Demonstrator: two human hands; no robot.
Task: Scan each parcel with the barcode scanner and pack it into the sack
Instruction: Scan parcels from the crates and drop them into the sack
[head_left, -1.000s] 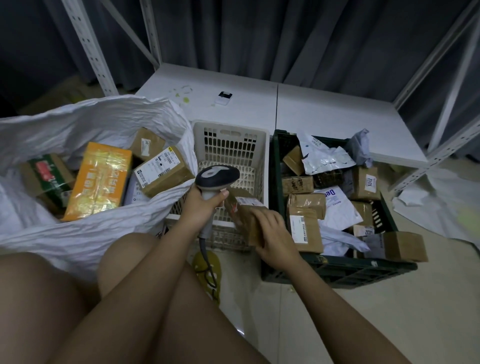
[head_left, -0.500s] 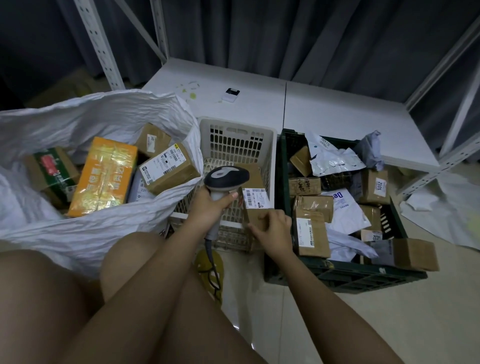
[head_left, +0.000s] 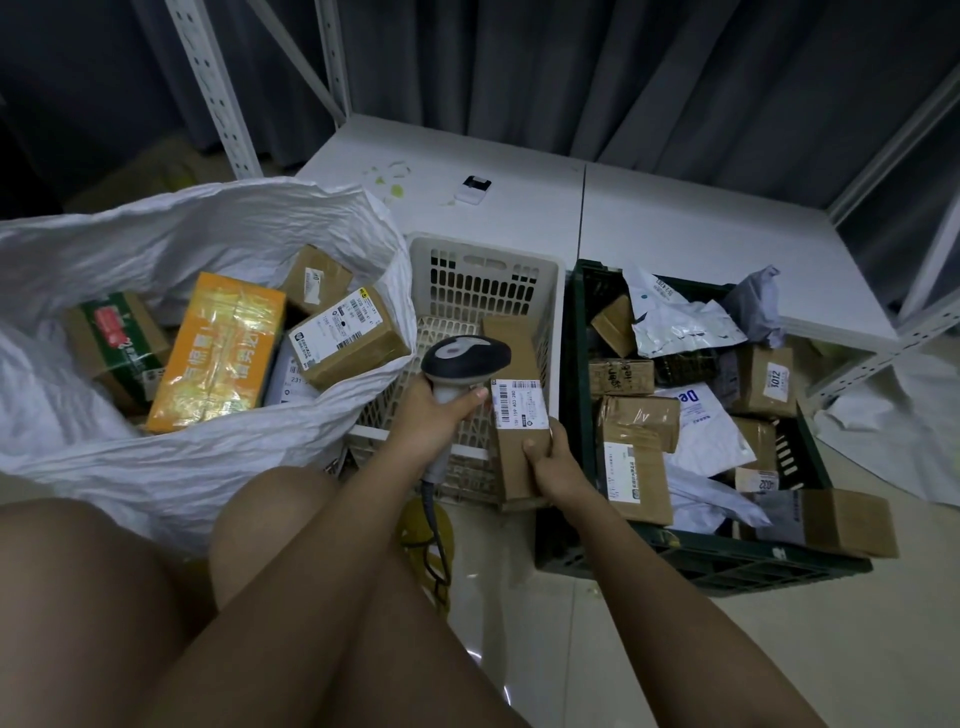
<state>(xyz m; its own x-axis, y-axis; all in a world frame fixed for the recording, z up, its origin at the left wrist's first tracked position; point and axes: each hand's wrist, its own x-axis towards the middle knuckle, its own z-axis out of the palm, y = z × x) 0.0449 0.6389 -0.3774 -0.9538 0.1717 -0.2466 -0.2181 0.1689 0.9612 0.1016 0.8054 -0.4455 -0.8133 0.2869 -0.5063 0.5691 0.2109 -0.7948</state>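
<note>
My left hand (head_left: 431, 415) grips the handle of the grey barcode scanner (head_left: 465, 358), whose head sits just left of a long brown parcel (head_left: 514, 343). My right hand (head_left: 553, 462) holds that parcel by its near end, upright over the white basket, with its white barcode label (head_left: 519, 402) facing me. The white sack (head_left: 130, 467) lies open at the left and holds several parcels, among them an orange box (head_left: 218, 351) and a brown labelled box (head_left: 350, 343).
A white plastic basket (head_left: 483, 275) stands between the sack and a dark green crate (head_left: 701, 556) full of brown boxes and white mailer bags. Behind them is a low white shelf board (head_left: 675, 218) with metal rack posts. My bare legs fill the foreground.
My right hand has turned the parcel upright so its label faces up, and raised it beside the scanner head. The scanner stayed over the basket.
</note>
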